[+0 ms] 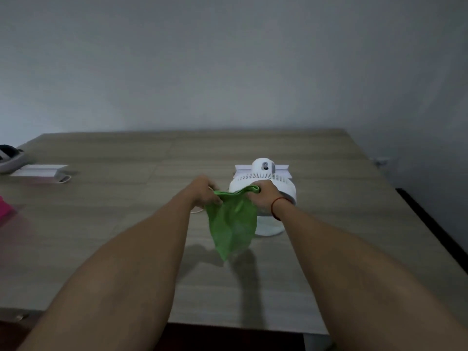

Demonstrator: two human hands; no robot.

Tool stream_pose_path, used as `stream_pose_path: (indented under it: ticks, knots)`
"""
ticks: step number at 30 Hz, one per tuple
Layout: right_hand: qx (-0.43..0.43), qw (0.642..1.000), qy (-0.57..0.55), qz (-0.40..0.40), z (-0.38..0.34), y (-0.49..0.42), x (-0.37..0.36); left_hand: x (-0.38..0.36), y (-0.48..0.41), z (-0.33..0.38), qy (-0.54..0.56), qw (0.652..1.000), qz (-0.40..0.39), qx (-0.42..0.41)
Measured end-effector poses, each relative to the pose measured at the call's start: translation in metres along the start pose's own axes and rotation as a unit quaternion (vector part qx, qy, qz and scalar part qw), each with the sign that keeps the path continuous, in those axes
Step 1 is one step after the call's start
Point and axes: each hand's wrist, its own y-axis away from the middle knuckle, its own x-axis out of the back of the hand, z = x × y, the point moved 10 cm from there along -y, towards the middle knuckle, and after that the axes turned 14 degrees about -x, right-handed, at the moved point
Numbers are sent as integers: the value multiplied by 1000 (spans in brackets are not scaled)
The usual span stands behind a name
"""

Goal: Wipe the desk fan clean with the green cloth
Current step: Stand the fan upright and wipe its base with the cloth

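Both arms are stretched forward over the desk [106,224]. The green cloth [231,221] is pinched at its top corners by the left hand [203,192] and right hand [263,196], hanging toward 6 o'clock. The white fan [266,177] stands just behind, at 12 o'clock.

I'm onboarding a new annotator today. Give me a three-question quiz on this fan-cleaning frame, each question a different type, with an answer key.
1. True or false: the cloth lies flat on the table.
2. Multiple choice: which hand is nearer the fan? A) left hand B) right hand C) neither
3. Fill in: the red band is on the ____ wrist.

Key:
1. False; both hands hold its top edge and it hangs down.
2. B
3. right
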Motion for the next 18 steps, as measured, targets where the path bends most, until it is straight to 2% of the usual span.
stream_pose_path:
  ticks: [3,5,11,15,18]
  knots:
    - [-14,999,-39,15,9,4,20,-7,-7,17,-11,1000,-25,-14]
    - [-57,997,-41,-27,21,7,20,-20,-6,19,-15,997,-74,3]
    - [-197,951,100,-216,93,29,-29,-93,22,-30,-31,971,-219,91]
    - [-236,915,180,-273,146,40,-64,-150,49,-65,-18,942,-302,143]
    - [-248,907,192,-281,178,41,-85,-175,52,-89,-22,944,-293,150]
